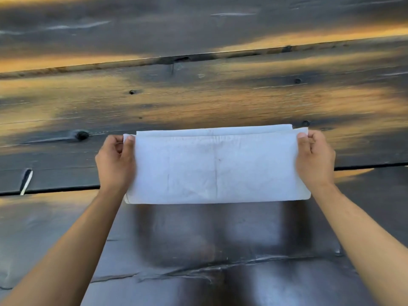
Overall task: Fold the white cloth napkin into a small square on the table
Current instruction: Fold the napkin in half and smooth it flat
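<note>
Bare forearms entering from the lower corners, converging on the white cloth napkin [217, 166] at centre. Left hand [114, 161] at the napkin's left end, right hand [314, 157] at its right end; each thumb laid on the upper layer at a far corner, remaining fingers curled beneath, pinching the cloth there. Held at both ends so as to keep the far edges taut and level while being matched.

Napkin already doubled into a long horizontal band: near edge a clean fold, far edge showing two layers slightly offset, the rear layer peeking above the front one. Old crease lines visible down the middle, marking a likely place for a next fold. Position: over the dark, weathered wooden table [198, 100], straddling a plank seam; probably lifted a little off the boards along its near edge, judging by the soft shadow below, though contact not certain from this angle.

Stage, by estimate: halving lengthwise done or nearly done; alignment of the offset far edges pending; further folds across the band needed to reach a small square.

Small pale strip [26, 182] at a gap in the planks, far left, unrelated.
</note>
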